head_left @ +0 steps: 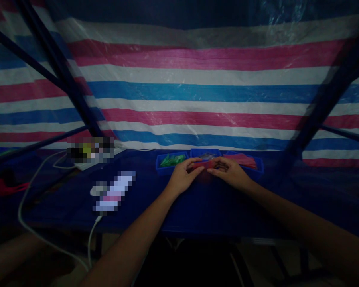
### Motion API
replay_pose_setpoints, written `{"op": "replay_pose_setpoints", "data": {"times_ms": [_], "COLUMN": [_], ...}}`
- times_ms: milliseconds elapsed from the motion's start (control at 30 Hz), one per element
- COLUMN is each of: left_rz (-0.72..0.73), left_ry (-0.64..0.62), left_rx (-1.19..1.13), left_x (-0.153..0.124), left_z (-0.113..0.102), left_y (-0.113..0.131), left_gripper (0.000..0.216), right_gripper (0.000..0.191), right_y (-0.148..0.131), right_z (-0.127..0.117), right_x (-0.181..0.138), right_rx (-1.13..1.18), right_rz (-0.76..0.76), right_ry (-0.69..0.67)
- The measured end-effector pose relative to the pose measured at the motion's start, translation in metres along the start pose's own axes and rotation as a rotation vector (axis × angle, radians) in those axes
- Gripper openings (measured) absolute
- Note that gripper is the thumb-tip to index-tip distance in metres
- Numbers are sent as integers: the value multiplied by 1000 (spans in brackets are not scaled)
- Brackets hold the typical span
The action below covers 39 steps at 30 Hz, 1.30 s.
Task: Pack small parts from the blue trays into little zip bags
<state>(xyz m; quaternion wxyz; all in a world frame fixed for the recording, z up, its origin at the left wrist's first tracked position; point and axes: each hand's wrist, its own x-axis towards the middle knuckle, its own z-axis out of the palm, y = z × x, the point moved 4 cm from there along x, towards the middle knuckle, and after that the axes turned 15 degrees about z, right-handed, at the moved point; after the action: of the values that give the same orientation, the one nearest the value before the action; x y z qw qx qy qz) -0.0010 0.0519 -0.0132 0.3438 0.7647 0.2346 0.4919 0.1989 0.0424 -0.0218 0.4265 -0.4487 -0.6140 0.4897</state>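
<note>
Both my hands meet over a dark blue table (215, 207). Between them lies a small red strip-like piece (205, 164). My left hand (184, 175) pinches its left end with curled fingers. My right hand (229, 170) pinches its right end, fingers bent. Just behind the hands stand three small blue trays: the left tray (159, 163) holds green pieces (172, 160), the middle tray (205, 152) holds dark pieces, and the right tray (259, 163) holds red pieces (242, 160).
A striped pink, blue and white tarp (197, 87) hangs behind the table. Dark tent poles (62, 71) cross at left and right. White cables (26, 199) and blurred-out items (113, 191) lie on the table's left part.
</note>
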Motion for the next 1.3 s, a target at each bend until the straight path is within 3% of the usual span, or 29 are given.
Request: {"op": "replay_pose_setpoints", "data": {"times_ms": [67,200,267,400,467,600,667,733,833,1067,1200,1300], "left_rz": [57,307,371,325,290,223,205,211,219,50,51,111], "left_ry": [-4,140,98,-130,-164,-129,-86,-84,-112,-98,-93,2], "left_rx": [83,498,555,499,487,468,435,383,320,265,178,263], "left_x": [0,-6,-9,-11,-10,-7,-6,-6,-6,-9,-9,-6], "left_z": [0,-6,-1,16,18,14,10,10,11,12,15,10], "left_y": [10,41,49,44,40,37,38,40,40,21,19,23], "left_gripper": [47,41,37,44,33,21,20,20,22,37,45,48], "right_gripper": [29,29,29,28,28,25,35,40,26,33,30,30], "right_y": [0,-3,-5,-15,-20,-33,-38,-39,-34,-13,-9,-10], "right_z": [0,-6,-4,11,15,1,-5,-6,-3,-2,-6,-11], "right_x": [0,-1,-4,-15,-20,-27,-29,-29,-25,-12,-9,-8], "right_rx": [0,17,10,-28,-91,-311,-343,-330,-293,-143,-103,-82], "right_rz": [0,-6,-9,-31,-64,-227,-295,-304,-241,-88,-38,-40], "right_ry": [26,153,157,-18,-46,240,339,310,211,127,134,206]}}
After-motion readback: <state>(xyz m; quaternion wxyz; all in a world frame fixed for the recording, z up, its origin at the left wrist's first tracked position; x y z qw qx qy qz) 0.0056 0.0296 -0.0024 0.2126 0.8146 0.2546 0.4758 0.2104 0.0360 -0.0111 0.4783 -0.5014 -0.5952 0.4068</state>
